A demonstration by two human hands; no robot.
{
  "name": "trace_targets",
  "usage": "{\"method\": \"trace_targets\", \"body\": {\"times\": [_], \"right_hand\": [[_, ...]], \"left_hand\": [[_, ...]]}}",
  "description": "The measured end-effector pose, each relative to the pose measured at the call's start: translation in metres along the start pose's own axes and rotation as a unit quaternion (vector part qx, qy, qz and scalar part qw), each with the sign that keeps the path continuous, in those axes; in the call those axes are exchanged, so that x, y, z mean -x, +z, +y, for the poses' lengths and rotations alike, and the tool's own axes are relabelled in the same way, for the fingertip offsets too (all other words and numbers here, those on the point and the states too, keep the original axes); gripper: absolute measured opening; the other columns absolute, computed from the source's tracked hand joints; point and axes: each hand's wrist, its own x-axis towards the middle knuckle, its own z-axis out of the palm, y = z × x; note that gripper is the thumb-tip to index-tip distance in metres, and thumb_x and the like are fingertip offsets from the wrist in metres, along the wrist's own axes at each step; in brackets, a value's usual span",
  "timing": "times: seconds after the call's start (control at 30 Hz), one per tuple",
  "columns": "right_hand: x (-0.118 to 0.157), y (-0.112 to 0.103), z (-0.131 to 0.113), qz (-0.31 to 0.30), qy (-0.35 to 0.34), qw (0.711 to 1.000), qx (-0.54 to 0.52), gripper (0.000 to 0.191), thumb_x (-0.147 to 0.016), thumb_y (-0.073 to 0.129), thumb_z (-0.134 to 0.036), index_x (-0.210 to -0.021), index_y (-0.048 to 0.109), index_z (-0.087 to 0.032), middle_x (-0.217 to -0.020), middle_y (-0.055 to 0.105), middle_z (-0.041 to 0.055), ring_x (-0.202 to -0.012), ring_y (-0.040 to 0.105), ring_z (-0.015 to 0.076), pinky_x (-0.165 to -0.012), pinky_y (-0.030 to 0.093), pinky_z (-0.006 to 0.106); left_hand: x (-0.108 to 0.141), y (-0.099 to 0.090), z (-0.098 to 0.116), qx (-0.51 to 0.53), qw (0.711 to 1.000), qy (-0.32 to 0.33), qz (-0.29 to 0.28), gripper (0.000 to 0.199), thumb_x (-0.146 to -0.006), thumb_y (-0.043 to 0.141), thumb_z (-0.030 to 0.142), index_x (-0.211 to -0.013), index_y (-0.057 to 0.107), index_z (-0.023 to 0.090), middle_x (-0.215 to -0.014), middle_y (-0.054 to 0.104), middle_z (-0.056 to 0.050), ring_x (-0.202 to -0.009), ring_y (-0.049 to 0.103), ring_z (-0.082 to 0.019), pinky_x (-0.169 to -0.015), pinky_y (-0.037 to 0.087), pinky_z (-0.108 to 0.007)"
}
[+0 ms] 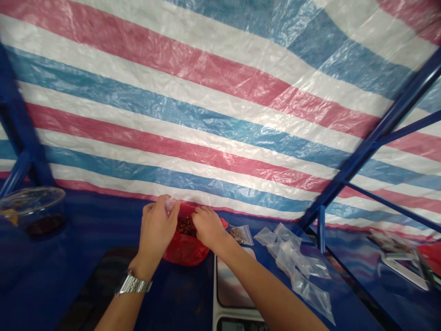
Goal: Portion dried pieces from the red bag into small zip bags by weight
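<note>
A red plastic bag (186, 252) stands on the blue table, its mouth open over small brown pieces (186, 226). At the bag's left rim is my left hand (159, 224), wearing a metal watch, its fingers pinched on a bit of clear plastic (169, 205). My right hand (207, 226) reaches into the bag's right side, fingers closed at the brown pieces; what they hold is hidden. Just right of the bag lies a small clear bag with brown contents (241, 234). A scale (234, 285) sits below my right forearm, partly covered by it.
Several clear zip bags (292, 259) are spread right of the scale. A round clear tub (41, 214) with dark contents stands at the far left. Blue metal frame bars (365, 135) rise at the right, before a striped tarp (193, 92). A white-framed object (406, 271) lies far right.
</note>
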Motion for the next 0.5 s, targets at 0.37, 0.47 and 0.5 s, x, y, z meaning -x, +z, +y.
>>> {"method": "trace_targets", "body": {"times": [0.37, 0.47, 0.5], "right_hand": [[0.004, 0.010, 0.008, 0.010, -0.024, 0.998, -0.057, 0.036, -0.082, 0.056, -0.001, -0.113, 0.073, -0.009, -0.119, 0.072, 0.0167, -0.117, 0.063, 0.0284, -0.106, 0.047, 0.038], [0.004, 0.017, 0.008, 0.021, -0.011, 0.995, -0.093, 0.039, -0.082, 0.058, -0.003, -0.117, 0.073, -0.013, -0.121, 0.073, 0.0135, -0.114, 0.066, 0.0258, -0.101, 0.050, 0.033], [0.004, 0.020, 0.008, 0.026, -0.004, 0.995, -0.101, 0.040, -0.083, 0.058, -0.003, -0.118, 0.072, -0.014, -0.122, 0.073, 0.0127, -0.114, 0.067, 0.0252, -0.099, 0.051, 0.032]], "left_hand": [[-0.006, 0.023, -0.022, 0.254, 0.952, -0.159, -0.062, 0.025, -0.085, 0.064, 0.045, -0.085, 0.063, 0.020, -0.083, 0.073, -0.010, -0.084, 0.069, -0.030, -0.078, 0.047, -0.038], [-0.004, 0.027, -0.021, 0.330, 0.929, -0.159, -0.060, 0.032, -0.083, 0.066, 0.047, -0.093, 0.066, 0.017, -0.090, 0.075, -0.009, -0.085, 0.070, -0.025, -0.077, 0.051, -0.035], [-0.003, 0.028, -0.021, 0.352, 0.920, -0.163, -0.057, 0.035, -0.082, 0.066, 0.049, -0.095, 0.067, 0.016, -0.090, 0.075, -0.008, -0.083, 0.069, -0.024, -0.075, 0.052, -0.034]]}}
